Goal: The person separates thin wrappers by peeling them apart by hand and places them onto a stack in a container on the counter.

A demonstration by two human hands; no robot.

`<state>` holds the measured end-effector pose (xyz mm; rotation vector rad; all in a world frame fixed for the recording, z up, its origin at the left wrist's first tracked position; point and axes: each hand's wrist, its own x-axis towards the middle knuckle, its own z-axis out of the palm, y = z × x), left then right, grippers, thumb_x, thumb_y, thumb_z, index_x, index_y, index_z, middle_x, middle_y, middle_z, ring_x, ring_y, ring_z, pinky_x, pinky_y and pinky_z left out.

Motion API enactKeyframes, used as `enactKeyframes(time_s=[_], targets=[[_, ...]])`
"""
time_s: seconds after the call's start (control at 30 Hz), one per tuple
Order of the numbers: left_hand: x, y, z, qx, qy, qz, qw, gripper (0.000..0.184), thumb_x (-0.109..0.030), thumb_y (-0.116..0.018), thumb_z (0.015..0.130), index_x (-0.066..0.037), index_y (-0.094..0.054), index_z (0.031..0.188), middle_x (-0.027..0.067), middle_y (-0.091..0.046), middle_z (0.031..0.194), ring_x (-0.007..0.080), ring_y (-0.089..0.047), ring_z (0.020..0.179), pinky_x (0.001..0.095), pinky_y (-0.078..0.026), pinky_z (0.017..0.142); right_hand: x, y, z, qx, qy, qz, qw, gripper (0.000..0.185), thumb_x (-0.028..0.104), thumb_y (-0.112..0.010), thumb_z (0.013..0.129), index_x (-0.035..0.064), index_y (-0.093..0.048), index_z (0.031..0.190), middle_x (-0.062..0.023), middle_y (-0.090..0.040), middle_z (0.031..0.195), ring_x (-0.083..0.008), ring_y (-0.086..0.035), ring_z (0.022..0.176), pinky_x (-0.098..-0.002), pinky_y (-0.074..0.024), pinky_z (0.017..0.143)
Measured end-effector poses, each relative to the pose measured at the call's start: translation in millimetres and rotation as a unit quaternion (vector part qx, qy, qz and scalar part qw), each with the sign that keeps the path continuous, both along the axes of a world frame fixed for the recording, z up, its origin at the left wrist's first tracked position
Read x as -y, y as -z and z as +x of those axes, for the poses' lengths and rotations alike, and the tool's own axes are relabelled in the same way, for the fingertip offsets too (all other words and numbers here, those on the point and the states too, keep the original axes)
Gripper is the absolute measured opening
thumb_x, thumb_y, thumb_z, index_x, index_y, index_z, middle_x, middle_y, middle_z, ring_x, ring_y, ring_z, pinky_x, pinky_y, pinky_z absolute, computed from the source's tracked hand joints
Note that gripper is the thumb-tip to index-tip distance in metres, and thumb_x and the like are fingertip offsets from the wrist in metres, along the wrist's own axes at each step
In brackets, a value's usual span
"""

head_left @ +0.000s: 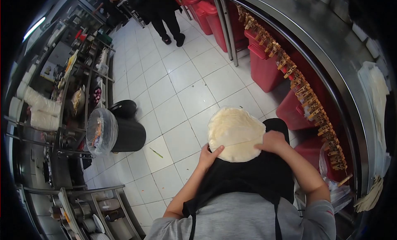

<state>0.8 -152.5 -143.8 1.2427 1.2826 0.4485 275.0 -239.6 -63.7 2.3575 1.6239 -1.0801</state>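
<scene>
In front of my black apron (pixel 248 178), at lap height, I hold a large round pale flatbread (pixel 235 130), like a flour tortilla. A line runs across it, and whether it is one sheet or a stack I cannot tell. My left hand (pixel 211 155) grips the lower left edge, thumb on top and fingers hidden beneath. On the right edge, my right hand (pixel 273 141) is closed with its fingertips at the rim.
Clothespins (pixel 308 95) line the steel counter's edge (pixel 314 29) on my right, above red bins (pixel 266 68). A black bin (pixel 131 134) and loaded shelves (pixel 62 91) stand left. A green strip (pixel 156 152) lies on the tiles. Another person (pixel 159 12) stands ahead.
</scene>
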Motion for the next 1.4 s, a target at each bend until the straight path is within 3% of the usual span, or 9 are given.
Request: enactKeyframes(time_s=[0.2, 0.43, 0.5, 0.6, 0.97, 1.07, 1.17, 1.27, 1.4], targets=[[0.9, -17.6, 9.3, 0.101, 0.025, 0.04, 0.994, 0.044, -0.019, -0.077, 0.079, 0.005, -0.054, 0.108, 0.0118, -0.066, 0.1, 0.0157, -0.063, 0.088, 0.0284, -0.051, 0.079, -47.8, -25.8, -40.2, -0.011, -0.185, 0.375, 0.908, 0.066, 0.041, -0.076, 0.069, 0.0068, -0.053, 0.12, -0.0101, -0.054, 0.121, -0.0277, -0.047, 0.118, -0.0472, -0.0353, 0.097], [5.2, -32.6, -11.7, 0.16, 0.077, -0.019, 0.984, 0.031, -0.01, -0.073, 0.083, 0.001, -0.057, 0.108, 0.0052, -0.067, 0.095, 0.0083, -0.061, 0.079, 0.0237, -0.051, 0.072, -84.7, 3.3, -63.5, -0.166, -0.357, 0.272, 0.878, 0.036, 0.039, -0.072, 0.074, 0.0089, -0.062, 0.091, -0.0096, -0.061, 0.098, -0.0295, -0.057, 0.097, -0.0464, -0.041, 0.083], [4.5, -29.0, -23.5, 0.135, 0.099, -0.054, 0.984, 0.028, -0.01, -0.072, 0.084, 0.0, -0.059, 0.106, 0.0031, -0.067, 0.093, 0.0064, -0.06, 0.076, 0.0224, -0.049, 0.069, -86.6, 1.4, -61.7, -0.216, -0.342, 0.171, 0.898, 0.03, 0.038, -0.068, 0.079, 0.0087, -0.061, 0.081, -0.0117, -0.063, 0.08, -0.0311, -0.061, 0.081, -0.0444, -0.0447, 0.073], [0.9, -29.5, -25.7, 0.104, 0.128, -0.074, 0.983, 0.019, -0.012, -0.071, 0.085, -0.002, -0.063, 0.099, -0.0008, -0.067, 0.086, 0.0034, -0.055, 0.068, 0.0199, -0.045, 0.061, -76.9, 4.3, -60.5, -0.21, -0.269, 0.273, 0.9, 0.028, 0.034, -0.062, 0.085, 0.0078, -0.057, 0.077, -0.0139, -0.058, 0.064, -0.0347, -0.058, 0.064, -0.0435, -0.0449, 0.062], [1.3, -42.3, -23.2, 0.085, 0.124, -0.1, 0.984, 0.015, -0.016, -0.073, 0.084, -0.005, -0.066, 0.088, -0.0048, -0.064, 0.074, 0.0015, -0.05, 0.059, 0.0182, -0.04, 0.056, -78.3, 31.6, -8.8, -0.238, 0.12, 0.305, 0.914, 0.027, 0.027, -0.06, 0.089, 0.0001, -0.06, 0.085, -0.0157, -0.059, 0.068, -0.0269, -0.056, 0.062, -0.0366, -0.045, 0.062], [-4.8, -35.3, -25.9, 0.052, 0.16, -0.107, 0.98, 0.026, -0.019, -0.074, 0.082, -0.001, -0.061, 0.096, -0.002, -0.063, 0.08, 0.0049, -0.053, 0.063, 0.0196, -0.042, 0.057, -74.9, 63.5, -7.9, -0.263, 0.16, 0.284, 0.908, 0.028, 0.028, -0.058, 0.09, -0.0003, -0.06, 0.085, -0.0162, -0.062, 0.073, -0.0264, -0.058, 0.066, -0.0369, -0.0457, 0.064], [-0.6, -60.4, -14.4, -0.129, 0.156, 0.101, 0.974, 0.045, -0.02, -0.072, 0.082, 0.004, -0.05, 0.113, 0.0101, -0.06, 0.098, 0.0166, -0.057, 0.08, 0.0286, -0.046, 0.071, -72.9, 86.8, -13.2, -0.278, 0.091, 0.26, 0.92, 0.031, 0.032, -0.058, 0.09, 0.001, -0.06, 0.09, -0.0163, -0.064, 0.081, -0.0278, -0.062, 0.076, -0.038, -0.0473, 0.07], [2.8, -90.8, 10.4, -0.277, 0.112, 0.481, 0.824, 0.06, -0.023, -0.07, 0.08, 0.007, -0.038, 0.121, 0.0203, -0.047, 0.117, 0.0325, -0.051, 0.107, 0.0441, -0.042, 0.09, -74.8, 77.1, -17.5, -0.251, 0.097, 0.217, 0.938, 0.04, 0.042, -0.057, 0.089, 0.0028, -0.058, 0.097, -0.0185, -0.066, 0.091, -0.0319, -0.064, 0.089, -0.0402, -0.0482, 0.077], [16.1, -58.6, 23.6, -0.216, 0.238, 0.378, 0.868, 0.071, -0.033, -0.061, 0.086, 0.013, -0.029, 0.13, 0.0292, -0.033, 0.134, 0.0427, -0.034, 0.126, 0.0557, -0.028, 0.103, -96.4, 39.9, -23.6, -0.183, 0.016, 0.165, 0.969, 0.053, 0.053, -0.055, 0.086, 0.0047, -0.058, 0.108, -0.0188, -0.065, 0.104, -0.035, -0.062, 0.098, -0.0416, -0.0473, 0.085]])
